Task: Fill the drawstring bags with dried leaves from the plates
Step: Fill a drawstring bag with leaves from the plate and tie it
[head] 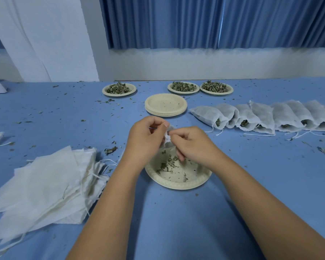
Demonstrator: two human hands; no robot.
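While left hand, right hand pinch crumpled gauzy bag, round plate beneath.

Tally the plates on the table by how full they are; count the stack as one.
Heaped plates: 3
Nearly empty plate: 1
Stack of empty plates: 1
Total: 5

Even, cool, bluish light with soft shadows beneath the near plate. Wide-angle bending curves the edges; the bag pile blurs slightly.
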